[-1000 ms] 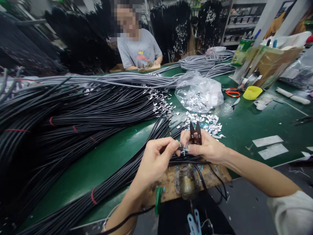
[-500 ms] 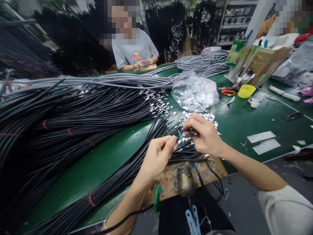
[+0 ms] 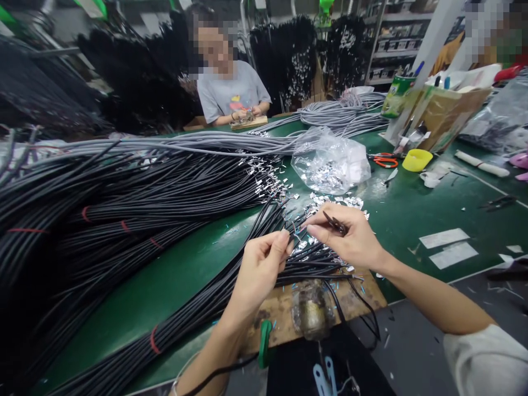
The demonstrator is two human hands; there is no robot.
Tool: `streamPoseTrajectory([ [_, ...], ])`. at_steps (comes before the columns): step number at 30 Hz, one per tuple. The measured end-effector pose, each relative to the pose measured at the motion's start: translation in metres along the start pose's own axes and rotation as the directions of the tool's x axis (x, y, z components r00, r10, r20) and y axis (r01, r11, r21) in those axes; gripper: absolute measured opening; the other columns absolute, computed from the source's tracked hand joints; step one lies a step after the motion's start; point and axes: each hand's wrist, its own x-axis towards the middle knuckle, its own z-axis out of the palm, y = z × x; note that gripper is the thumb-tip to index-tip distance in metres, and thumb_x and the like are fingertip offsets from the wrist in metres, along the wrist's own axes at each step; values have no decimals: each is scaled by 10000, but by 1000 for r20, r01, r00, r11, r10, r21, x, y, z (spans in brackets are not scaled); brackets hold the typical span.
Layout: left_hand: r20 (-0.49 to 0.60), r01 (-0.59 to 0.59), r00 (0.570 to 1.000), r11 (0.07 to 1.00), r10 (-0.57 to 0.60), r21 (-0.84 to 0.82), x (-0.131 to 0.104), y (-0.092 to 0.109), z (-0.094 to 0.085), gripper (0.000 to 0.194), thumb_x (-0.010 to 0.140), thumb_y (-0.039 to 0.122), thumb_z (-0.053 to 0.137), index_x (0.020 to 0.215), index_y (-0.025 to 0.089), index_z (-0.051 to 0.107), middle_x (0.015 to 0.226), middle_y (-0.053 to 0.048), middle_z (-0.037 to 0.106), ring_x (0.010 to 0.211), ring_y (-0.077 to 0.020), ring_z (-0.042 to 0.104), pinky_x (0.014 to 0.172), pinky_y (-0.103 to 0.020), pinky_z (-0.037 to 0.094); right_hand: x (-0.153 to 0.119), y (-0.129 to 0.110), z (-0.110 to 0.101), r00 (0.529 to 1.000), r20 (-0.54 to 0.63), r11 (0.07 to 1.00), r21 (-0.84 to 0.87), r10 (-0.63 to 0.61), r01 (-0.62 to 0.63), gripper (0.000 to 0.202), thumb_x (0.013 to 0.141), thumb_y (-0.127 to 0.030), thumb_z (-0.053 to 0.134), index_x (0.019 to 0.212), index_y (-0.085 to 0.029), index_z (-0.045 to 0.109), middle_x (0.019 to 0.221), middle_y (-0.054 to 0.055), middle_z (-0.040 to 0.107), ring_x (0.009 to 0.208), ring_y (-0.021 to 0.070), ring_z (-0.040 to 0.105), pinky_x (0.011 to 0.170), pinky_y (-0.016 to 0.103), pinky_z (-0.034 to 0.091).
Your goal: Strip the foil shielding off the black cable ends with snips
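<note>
My left hand (image 3: 262, 269) is closed in a pinch on the end of a black cable, mostly hidden by the fingers. Thin stripped wires (image 3: 295, 230) stick out past its fingertips. Just to the right, my right hand (image 3: 350, 236) is closed around a small dark tool with pointed jaws (image 3: 335, 223), tucked in the palm with its tips facing up. The right thumb and forefinger pinch together near the wire ends. Beneath both hands lies a bundle of black cables (image 3: 231, 275) with stripped ends, among scraps of silver foil (image 3: 315, 206).
A wooden board (image 3: 280, 311) carries a tape-wrapped cylinder (image 3: 311, 311), beside a green ring (image 3: 264, 344). More black cables (image 3: 185, 187) and grey cables (image 3: 185, 140) lie left. Beyond are a clear plastic bag (image 3: 332, 162), orange-handled scissors (image 3: 385, 160) and a yellow tape ring (image 3: 416, 160). A co-worker (image 3: 233, 91) sits opposite.
My right hand has turned, so the dark tool now points upward in the palm, and its fingertips have come to the wires. The left hand has shifted slightly left and down.
</note>
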Motion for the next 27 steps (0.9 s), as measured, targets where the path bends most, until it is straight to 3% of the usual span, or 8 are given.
streamPoseTrajectory([
  [5,-70,-113,989,967,131,227,-3,5,3,404,866,435,494,586,145,508,467,57,310,426,-54,251,402,-208,184,0,-1,-1,996,12,992,85,88,-88,105,768,-232,647,759,-141,699,619,-10,566,533,72,454,478,211,352],
  [9,-123,-194,957,895,263,403,-6,2,9,254,840,304,548,653,143,604,532,24,505,474,-73,409,442,-195,307,-2,2,2,978,15,966,154,210,-210,66,719,-195,638,707,-133,658,563,-36,514,490,57,407,441,196,324],
  [13,-159,-225,937,886,311,406,-6,-4,12,128,798,262,616,729,157,643,627,11,609,551,-93,529,518,-191,408,-1,4,6,956,90,931,219,278,-291,78,737,-202,591,718,-133,620,530,-58,455,473,52,370,440,192,317],
  [18,-201,-230,920,879,336,418,-5,-7,12,112,795,262,626,745,166,654,635,7,633,558,-105,567,544,-206,449,0,2,7,968,111,951,187,227,-245,98,811,-212,544,778,-143,606,695,-6,585,633,85,499,595,219,407],
  [23,-198,-264,897,836,396,481,-7,-7,13,104,788,247,632,729,167,662,646,0,647,560,-109,574,550,-215,458,-3,3,4,975,96,978,47,198,-203,107,835,-229,538,797,-148,597,688,-12,573,623,90,473,561,219,366],
  [27,-204,-277,886,826,418,491,-7,-6,15,95,789,229,629,720,169,654,651,0,646,563,-109,574,550,-220,454,-3,4,4,975,112,973,111,191,-203,92,832,-207,522,794,-153,586,696,-12,588,629,90,498,581,217,389],
])
